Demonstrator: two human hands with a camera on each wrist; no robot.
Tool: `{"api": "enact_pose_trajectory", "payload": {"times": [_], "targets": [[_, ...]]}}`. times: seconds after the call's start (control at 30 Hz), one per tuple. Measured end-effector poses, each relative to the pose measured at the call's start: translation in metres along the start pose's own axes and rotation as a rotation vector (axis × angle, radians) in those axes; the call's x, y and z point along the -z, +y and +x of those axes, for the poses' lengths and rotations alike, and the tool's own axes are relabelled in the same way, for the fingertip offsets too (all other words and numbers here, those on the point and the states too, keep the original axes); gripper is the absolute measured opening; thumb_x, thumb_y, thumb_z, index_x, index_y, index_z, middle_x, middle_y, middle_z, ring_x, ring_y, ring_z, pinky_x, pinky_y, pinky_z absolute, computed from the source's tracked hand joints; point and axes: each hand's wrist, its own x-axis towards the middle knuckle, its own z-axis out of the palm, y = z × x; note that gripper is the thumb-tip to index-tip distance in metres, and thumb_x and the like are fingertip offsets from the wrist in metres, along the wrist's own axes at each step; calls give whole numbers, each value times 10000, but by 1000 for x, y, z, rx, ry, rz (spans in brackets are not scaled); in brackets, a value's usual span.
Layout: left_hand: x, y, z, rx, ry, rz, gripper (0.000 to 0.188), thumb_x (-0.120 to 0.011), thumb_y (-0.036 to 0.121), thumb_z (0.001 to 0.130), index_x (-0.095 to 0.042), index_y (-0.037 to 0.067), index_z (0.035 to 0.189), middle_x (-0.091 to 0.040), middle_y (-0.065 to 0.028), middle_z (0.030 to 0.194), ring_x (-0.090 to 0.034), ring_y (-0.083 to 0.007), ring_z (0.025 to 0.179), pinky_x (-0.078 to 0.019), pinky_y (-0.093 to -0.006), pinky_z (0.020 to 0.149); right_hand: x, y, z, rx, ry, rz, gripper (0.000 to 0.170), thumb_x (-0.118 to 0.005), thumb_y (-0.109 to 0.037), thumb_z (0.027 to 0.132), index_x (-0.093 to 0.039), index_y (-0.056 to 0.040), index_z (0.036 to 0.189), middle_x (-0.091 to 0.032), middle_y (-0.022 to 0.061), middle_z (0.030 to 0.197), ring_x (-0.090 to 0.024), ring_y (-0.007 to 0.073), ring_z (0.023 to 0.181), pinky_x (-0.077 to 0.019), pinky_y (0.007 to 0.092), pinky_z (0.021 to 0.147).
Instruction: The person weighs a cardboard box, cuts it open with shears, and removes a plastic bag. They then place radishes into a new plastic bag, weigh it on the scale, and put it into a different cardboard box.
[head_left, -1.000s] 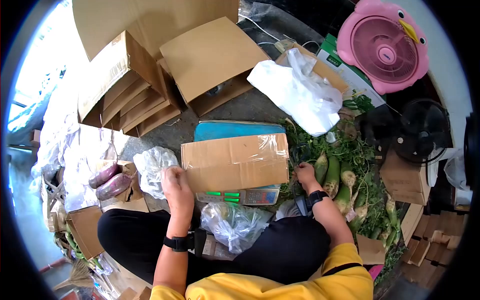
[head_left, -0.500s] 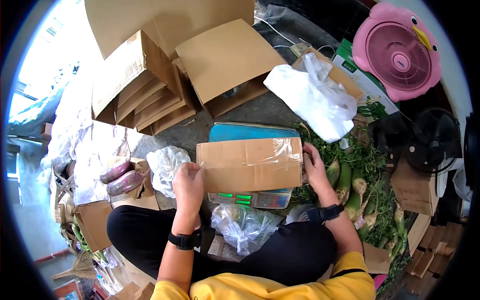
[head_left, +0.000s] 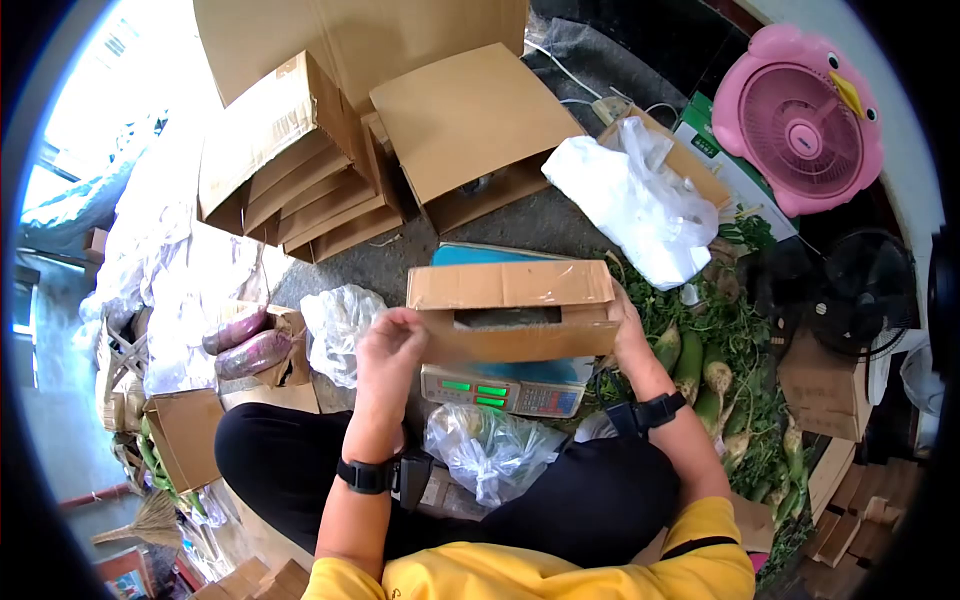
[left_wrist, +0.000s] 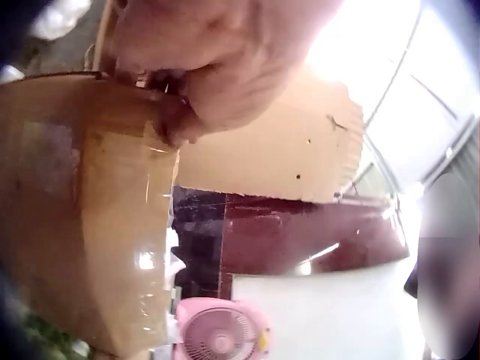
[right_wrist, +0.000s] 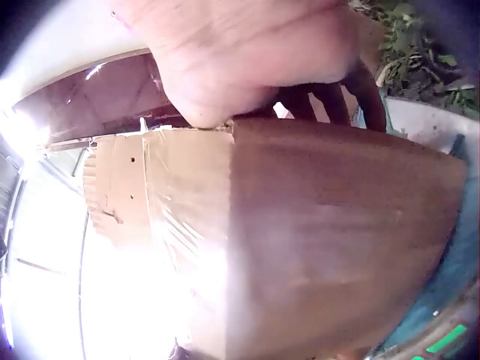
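Note:
Both hands hold a brown cardboard box tilted over a blue-topped digital scale. A dark gap shows along the side of the box facing the person. The left hand pinches the box's left end; its thumb and finger meet at a corner in the left wrist view. At the other end, the right hand grips with its fingers curled round the edge, partly hidden behind the cardboard. Clear tape shines along the box. Green digits light up on the scale's display below it.
Green-and-white radishes with leaves lie to the right. A tied plastic bag sits near the legs; a crumpled bag and purple long vegetables are left. Cardboard boxes, a white bag and a pink fan stand behind.
The box has tipped up off the scale, so its gapped side now faces the person. The right hand has moved from beside the radishes onto the box's right end.

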Motion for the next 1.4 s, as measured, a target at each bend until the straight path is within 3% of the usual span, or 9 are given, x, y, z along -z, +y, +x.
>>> {"api": "enact_pose_trajectory", "payload": {"times": [0.23,0.33,0.47,0.7,0.9,0.97,1.03,1.1,1.4], "targets": [[-10,20,-19,-465,-245,1141,254,-711,118,617,-644,95,861,-585,-85,858,-536,-300,873,-421,-395,797,9,-57,-10,7,42,-439,487,-576,-211,839,-420,-79,1281,-488,170,1245,-471,330,1140,-364,356,974],[-10,14,-25,-648,-256,1378,149,-684,105,629,-606,96,755,-517,-70,769,-523,-249,817,-421,-365,762,4,-96,-9,547,53,-841,505,-627,-25,660,-525,-80,1152,-584,135,1032,-545,308,990,-444,382,867],[-2,21,-27,-690,-391,1340,104,-657,113,676,-604,77,757,-531,-77,803,-529,-268,817,-442,-365,732,13,-108,11,467,-121,-831,192,-629,-87,679,-632,-47,867,-608,95,891,-556,288,859,-456,375,750],[-2,24,24,-398,-723,916,238,-542,230,828,-617,46,959,-605,-160,985,-601,-329,859,-485,-391,768,4,-118,34,193,16,-814,244,-684,-210,764,-602,13,822,-630,112,692,-597,238,615,-462,327,589],[-21,44,28,-176,-916,1353,406,-596,250,789,-545,35,1128,-576,-160,1057,-569,-333,974,-462,-379,840,-5,-144,13,-2,4,-1395,338,-624,-324,813,-610,13,788,-625,94,672,-598,156,570,-468,315,542],[-23,45,21,-227,-873,1368,388,-601,255,781,-563,33,1097,-577,-147,1040,-575,-321,956,-466,-379,824,-10,-148,5,-447,-165,-584,344,-589,-316,846,-607,22,786,-640,106,684,-591,198,527,-475,346,528],[-22,42,18,-268,-823,1380,372,-606,260,773,-582,32,1065,-577,-134,1023,-581,-309,938,-471,-380,808,-16,-141,0,-403,-291,-474,334,-568,-306,858,-640,15,799,-642,142,707,-622,238,626,-497,339,625],[-20,40,23,-293,-905,1431,313,-608,238,755,-614,28,987,-575,-108,993,-588,-292,900,-480,-377,773,-31,-139,-4,137,-535,-495,288,-569,-277,855,-640,0,886,-648,144,828,-624,251,749,-491,319,697],[-8,45,1,-663,-476,1169,260,-633,155,735,-619,27,961,-565,-82,1016,-584,-279,844,-486,-358,748,-58,-141,3,225,-857,-1040,374,-672,-178,713,-587,-42,1051,-581,146,1003,-541,319,972,-433,381,849]]}}
